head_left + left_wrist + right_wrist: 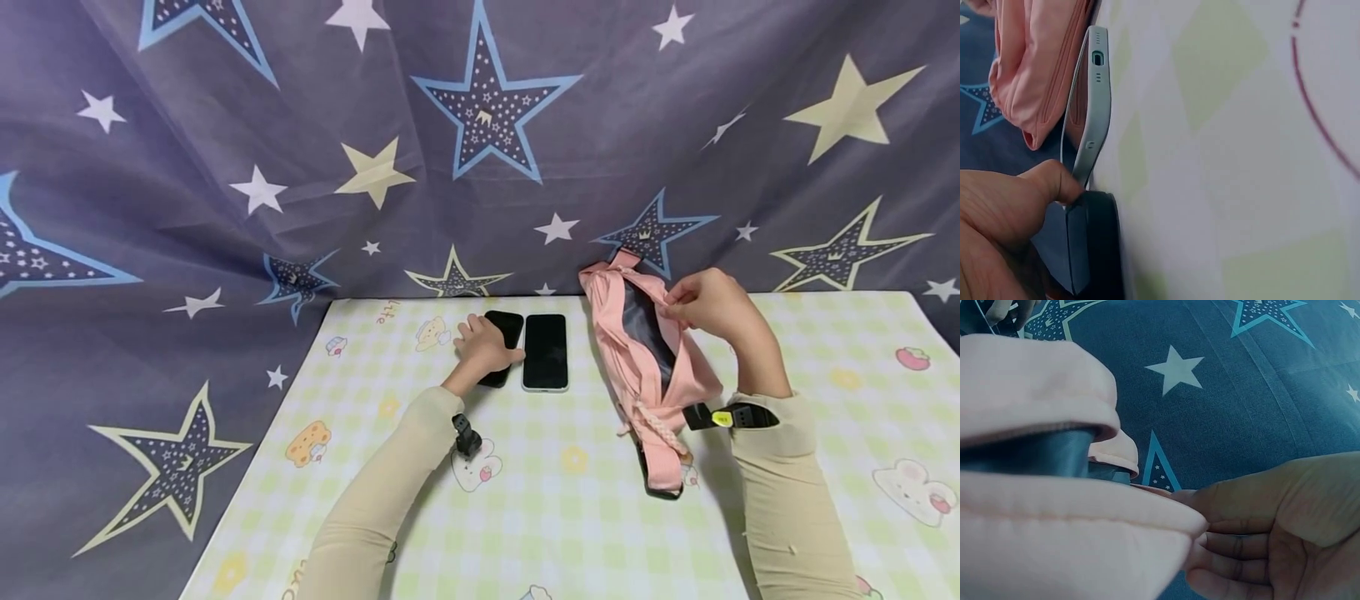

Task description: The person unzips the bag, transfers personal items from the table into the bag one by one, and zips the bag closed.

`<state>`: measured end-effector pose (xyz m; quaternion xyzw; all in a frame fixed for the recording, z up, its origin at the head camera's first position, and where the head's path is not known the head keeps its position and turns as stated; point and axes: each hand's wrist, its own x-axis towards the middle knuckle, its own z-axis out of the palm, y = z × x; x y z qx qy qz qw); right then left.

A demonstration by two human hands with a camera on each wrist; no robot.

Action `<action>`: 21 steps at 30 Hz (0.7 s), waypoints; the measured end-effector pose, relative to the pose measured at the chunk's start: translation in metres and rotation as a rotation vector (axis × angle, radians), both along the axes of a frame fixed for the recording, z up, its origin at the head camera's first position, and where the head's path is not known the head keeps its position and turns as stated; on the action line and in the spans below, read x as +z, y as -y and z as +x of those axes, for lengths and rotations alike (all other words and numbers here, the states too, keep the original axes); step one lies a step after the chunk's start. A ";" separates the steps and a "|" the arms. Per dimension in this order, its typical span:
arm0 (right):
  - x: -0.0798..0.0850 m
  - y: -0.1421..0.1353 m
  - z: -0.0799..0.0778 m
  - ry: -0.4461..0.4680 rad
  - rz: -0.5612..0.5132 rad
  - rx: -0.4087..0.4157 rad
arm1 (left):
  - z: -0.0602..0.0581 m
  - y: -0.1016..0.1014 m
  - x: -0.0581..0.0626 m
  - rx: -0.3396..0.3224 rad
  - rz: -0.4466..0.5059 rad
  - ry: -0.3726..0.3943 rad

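Note:
My left hand [483, 346] lies over a dark smartphone [512, 329] on the table, thumb at its right edge and fingers at its left side. The left wrist view shows the thumb bent against the edge of this dark-cased smartphone [1102, 244]; the other fingers are mostly hidden there. Just to the right lies a second smartphone [546, 352], black-screened with a pale case. My right hand [716, 308] pinches the edge of a pink fabric bag [611, 333] between thumb and fingers. The bag's mouth gapes, showing a dark lining [1054, 453].
A checked, cartoon-printed cloth [525, 508] covers the table. Behind it hangs a dark star-patterned curtain [450, 217]. The bag's strap [663, 467] trails toward the front, with a braided cord [660, 429] beside it.

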<state>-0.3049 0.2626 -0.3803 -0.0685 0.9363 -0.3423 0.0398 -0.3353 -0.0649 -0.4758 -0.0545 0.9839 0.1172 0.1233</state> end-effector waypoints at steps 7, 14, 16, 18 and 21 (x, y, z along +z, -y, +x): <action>-0.001 -0.002 -0.001 -0.021 -0.005 0.008 | -0.004 0.001 0.004 0.004 -0.037 -0.023; -0.002 -0.001 -0.002 -0.004 -0.001 0.003 | -0.003 0.002 0.005 -0.006 -0.018 -0.067; -0.002 -0.001 -0.002 0.002 -0.002 0.006 | -0.003 0.001 0.004 -0.008 -0.016 -0.094; -0.002 -0.001 -0.001 -0.002 0.000 0.007 | -0.003 0.001 0.004 -0.010 -0.025 -0.115; -0.003 0.000 -0.001 -0.014 0.004 0.008 | -0.004 0.000 0.005 -0.008 -0.045 -0.130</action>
